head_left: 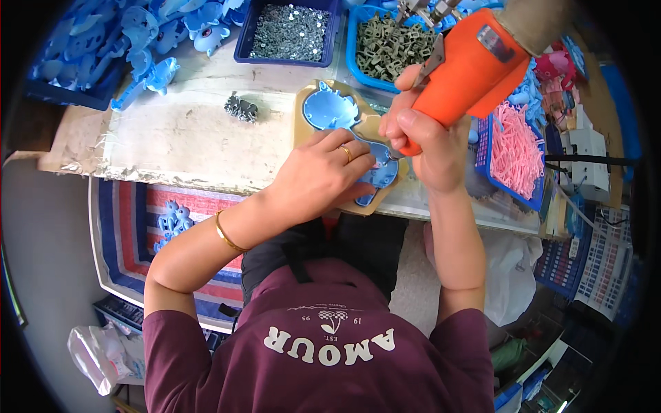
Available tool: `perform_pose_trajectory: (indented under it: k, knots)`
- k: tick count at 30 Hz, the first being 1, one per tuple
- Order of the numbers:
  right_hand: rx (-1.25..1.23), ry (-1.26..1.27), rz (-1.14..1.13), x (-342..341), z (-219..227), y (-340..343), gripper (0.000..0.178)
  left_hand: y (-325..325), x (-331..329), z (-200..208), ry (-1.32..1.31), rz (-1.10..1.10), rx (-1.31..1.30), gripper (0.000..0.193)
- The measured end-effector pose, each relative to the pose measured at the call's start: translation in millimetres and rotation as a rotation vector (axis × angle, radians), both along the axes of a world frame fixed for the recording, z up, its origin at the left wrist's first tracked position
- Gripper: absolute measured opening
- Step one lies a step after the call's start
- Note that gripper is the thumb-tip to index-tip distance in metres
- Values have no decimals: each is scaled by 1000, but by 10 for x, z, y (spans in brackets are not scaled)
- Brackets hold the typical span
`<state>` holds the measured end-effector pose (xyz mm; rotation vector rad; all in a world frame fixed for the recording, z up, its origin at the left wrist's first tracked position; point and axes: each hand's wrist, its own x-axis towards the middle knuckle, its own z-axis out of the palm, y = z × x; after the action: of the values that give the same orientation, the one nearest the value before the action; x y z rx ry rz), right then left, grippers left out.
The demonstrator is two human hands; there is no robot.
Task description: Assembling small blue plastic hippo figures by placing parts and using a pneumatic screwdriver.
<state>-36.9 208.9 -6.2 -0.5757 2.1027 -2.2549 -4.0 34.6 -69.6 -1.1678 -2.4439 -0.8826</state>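
Directly under left hand (318, 173): blue toy shell (334, 110).

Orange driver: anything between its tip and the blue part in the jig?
Nothing visible. The orange driver, gripped by the right hand, comes down onto the blue plastic part in the tan jig. The left hand presses the part beside the tip, not under it.

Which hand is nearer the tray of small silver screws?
Left. The left hand rests on the blue plastic part, just below the screw tray; the right hand grips the orange power screwdriver farther right.
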Motion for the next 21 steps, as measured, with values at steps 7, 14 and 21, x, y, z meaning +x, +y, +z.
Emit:
perform_pose_trajectory:
  k: [7,14,21]
  knots:
    - [-39,49,-4,-33,-123,8,33,33,3,-90,30,32,-80,28]
    - [-29,44,-85,26,-202,-40,22,32,10,-91,16,41,-94,26]
    - [-53,91,-118,22,-264,-36,25,41,-2,-95,43,36,-118,26]
